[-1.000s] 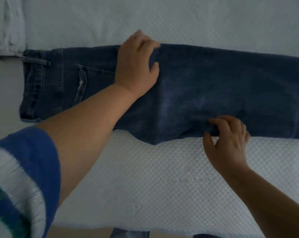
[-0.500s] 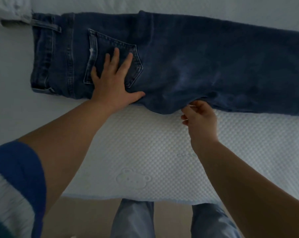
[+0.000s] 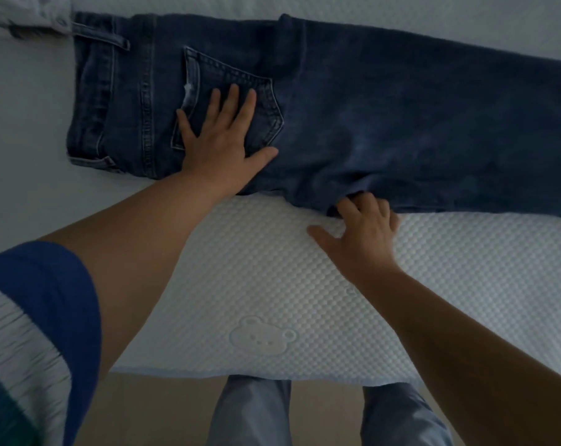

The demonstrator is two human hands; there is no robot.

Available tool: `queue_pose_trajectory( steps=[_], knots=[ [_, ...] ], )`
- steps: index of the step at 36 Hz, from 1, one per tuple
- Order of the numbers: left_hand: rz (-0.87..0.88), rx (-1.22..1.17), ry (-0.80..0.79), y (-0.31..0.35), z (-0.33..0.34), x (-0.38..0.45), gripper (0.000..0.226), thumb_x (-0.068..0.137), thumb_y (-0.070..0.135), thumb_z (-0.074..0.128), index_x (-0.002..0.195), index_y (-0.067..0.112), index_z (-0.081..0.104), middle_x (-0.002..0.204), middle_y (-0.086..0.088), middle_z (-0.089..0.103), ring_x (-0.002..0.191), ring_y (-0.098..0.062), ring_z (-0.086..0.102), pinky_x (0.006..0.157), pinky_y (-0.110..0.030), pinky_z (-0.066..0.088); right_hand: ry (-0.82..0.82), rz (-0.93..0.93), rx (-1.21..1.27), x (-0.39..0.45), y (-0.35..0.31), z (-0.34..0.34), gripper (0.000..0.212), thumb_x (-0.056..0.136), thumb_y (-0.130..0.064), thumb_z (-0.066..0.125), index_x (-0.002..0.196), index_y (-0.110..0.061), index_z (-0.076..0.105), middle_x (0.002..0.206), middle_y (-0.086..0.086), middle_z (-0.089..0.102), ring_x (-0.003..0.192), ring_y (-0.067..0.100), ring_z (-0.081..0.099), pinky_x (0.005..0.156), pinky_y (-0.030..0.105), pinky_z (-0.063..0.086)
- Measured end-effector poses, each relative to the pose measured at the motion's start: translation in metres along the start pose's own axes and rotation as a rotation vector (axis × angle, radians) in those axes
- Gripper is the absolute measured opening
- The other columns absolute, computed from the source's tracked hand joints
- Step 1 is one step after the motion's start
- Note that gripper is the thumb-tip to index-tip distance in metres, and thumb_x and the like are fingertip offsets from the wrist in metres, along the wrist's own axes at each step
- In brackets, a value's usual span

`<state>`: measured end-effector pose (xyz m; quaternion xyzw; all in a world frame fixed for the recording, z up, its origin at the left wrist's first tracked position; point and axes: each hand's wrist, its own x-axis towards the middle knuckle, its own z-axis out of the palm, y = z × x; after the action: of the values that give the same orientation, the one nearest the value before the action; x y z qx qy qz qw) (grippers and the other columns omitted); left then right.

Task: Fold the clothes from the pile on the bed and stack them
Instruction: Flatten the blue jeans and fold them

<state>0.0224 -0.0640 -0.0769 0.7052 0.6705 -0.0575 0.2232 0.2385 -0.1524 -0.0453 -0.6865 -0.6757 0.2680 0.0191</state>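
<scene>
Dark blue jeans [image 3: 385,111]: laid flat across the bed [image 3: 21,130], folded lengthwise with one leg over the other, waistband toward the left, legs running off the right edge of view. Back pocket [image 3: 208,78] faces up, just right of the waistband. A belt loop [image 3: 100,35] shows at the far corner of the waistband.

Left hand [image 3: 223,136]: fingers straight and spread, palm pressed flat on the jeans over the lower part of the back pocket, thumb stretched out to the right along the denim. Forearm bare; a blue and white sleeve [image 3: 37,317] covers the upper arm.

Right hand [image 3: 364,231]: at the near edge of the jeans, right of the back pocket, where the seat meets the leg. Fingers curled at the denim hem; whether they pinch the cloth cannot be told. Thumb points left, lying on the mattress cover.

White textured mattress cover [image 3: 305,284]: fills the near side of the jeans, with an embossed bear face [image 3: 262,336] near its front edge.

Pale folded cloth [image 3: 24,11]: beside the waistband, at the far left corner.

Person's legs in light blue trousers [image 3: 250,413]: below the front edge of the mattress cover.
</scene>
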Motion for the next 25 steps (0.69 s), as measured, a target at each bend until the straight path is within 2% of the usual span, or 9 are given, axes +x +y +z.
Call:
queue_pose_trajectory(
  steps=[3, 9, 11, 14, 18, 20, 22, 24, 25],
  knots=[
    [0.001, 0.022, -0.003, -0.003, 0.000, 0.002, 0.092, 0.078, 0.080, 0.027, 0.148, 0.033, -0.010, 0.158, 0.002, -0.009, 0.144, -0.019, -0.010, 0.105, -0.062, -0.013, 0.097, -0.025, 0.074, 0.001, -0.004, 0.003, 0.027, 0.076, -0.039, 0.073, 0.089, -0.016, 0.071, 0.098, 0.005, 0.058, 0.100, 0.028, 0.046, 0.094, 0.033, 0.022],
    [-0.046, 0.052, 0.019, -0.012, -0.001, 0.008, 0.101, 0.068, 0.087, 0.026, 0.147, 0.034, -0.009, 0.158, 0.004, -0.011, 0.144, -0.017, -0.010, 0.102, -0.065, -0.014, 0.129, -0.186, 0.160, -0.023, 0.000, 0.000, 0.027, 0.086, -0.027, 0.060, 0.077, -0.003, 0.065, 0.078, 0.009, 0.065, 0.078, 0.028, 0.060, 0.077, 0.034, 0.041],
    [-0.047, 0.062, 0.018, -0.011, 0.000, 0.008, 0.103, 0.066, 0.087, 0.028, 0.147, 0.034, -0.008, 0.157, 0.005, -0.012, 0.144, -0.016, -0.010, 0.103, -0.064, -0.015, 0.078, -0.134, 0.210, -0.030, -0.004, 0.004, 0.019, 0.086, -0.018, 0.065, 0.078, -0.001, 0.063, 0.074, 0.009, 0.063, 0.071, 0.025, 0.057, 0.068, 0.034, 0.045],
    [-0.048, 0.073, -0.002, -0.009, -0.002, 0.010, 0.103, 0.068, 0.086, 0.032, 0.147, 0.034, -0.008, 0.157, 0.006, -0.013, 0.144, -0.015, -0.010, 0.103, -0.064, -0.014, -0.034, 0.006, 0.238, -0.033, -0.009, 0.008, 0.019, 0.090, -0.022, 0.061, 0.087, -0.004, 0.060, 0.080, 0.003, 0.060, 0.072, 0.010, 0.047, 0.064, 0.027, 0.039],
    [-0.064, 0.103, 0.041, -0.002, -0.012, 0.004, 0.096, 0.076, 0.071, 0.046, 0.149, 0.027, 0.003, 0.158, -0.004, -0.002, 0.145, -0.020, -0.004, 0.105, -0.063, -0.012, -0.009, -0.101, 0.209, -0.036, -0.005, 0.001, 0.011, 0.083, -0.015, 0.069, 0.087, -0.007, 0.063, 0.076, 0.000, 0.062, 0.068, 0.013, 0.054, 0.060, 0.026, 0.045],
    [-0.013, 0.041, 0.165, 0.012, -0.016, -0.008, 0.081, 0.080, 0.051, 0.055, 0.147, 0.019, 0.022, 0.155, -0.011, 0.019, 0.144, -0.026, 0.009, 0.107, -0.064, -0.003, 0.041, -0.149, 0.178, -0.034, 0.001, -0.004, 0.015, 0.078, -0.013, 0.071, 0.090, -0.005, 0.065, 0.083, 0.006, 0.065, 0.078, 0.020, 0.059, 0.069, 0.028, 0.046],
    [0.186, -0.070, 0.260, 0.031, -0.014, -0.028, 0.062, 0.077, 0.035, 0.061, 0.133, 0.012, 0.048, 0.139, -0.014, 0.046, 0.135, -0.031, 0.033, 0.106, -0.065, 0.018, 0.032, -0.102, 0.107, -0.025, 0.011, -0.005, 0.025, 0.080, -0.013, 0.069, 0.103, -0.003, 0.065, 0.103, 0.011, 0.065, 0.099, 0.027, 0.057, 0.088, 0.038, 0.045],
    [0.428, -0.150, 0.222, 0.047, -0.001, -0.051, 0.051, 0.072, 0.029, 0.068, 0.119, 0.009, 0.062, 0.125, -0.017, 0.057, 0.123, -0.035, 0.049, 0.101, -0.057, 0.034, 0.030, -0.066, 0.031, -0.018, 0.025, -0.007, 0.033, 0.081, -0.011, 0.068, 0.112, -0.003, 0.064, 0.118, 0.015, 0.060, 0.112, 0.034, 0.052, 0.101, 0.044, 0.037],
    [0.479, -0.161, 0.136, 0.052, 0.006, -0.061, 0.055, 0.072, 0.030, 0.072, 0.121, 0.009, 0.062, 0.127, -0.017, 0.056, 0.125, -0.035, 0.047, 0.104, -0.055, 0.032, 0.051, -0.078, -0.002, -0.015, 0.033, -0.007, 0.036, 0.080, -0.010, 0.068, 0.114, -0.003, 0.064, 0.121, 0.017, 0.058, 0.115, 0.037, 0.050, 0.103, 0.046, 0.033]
  ],
)
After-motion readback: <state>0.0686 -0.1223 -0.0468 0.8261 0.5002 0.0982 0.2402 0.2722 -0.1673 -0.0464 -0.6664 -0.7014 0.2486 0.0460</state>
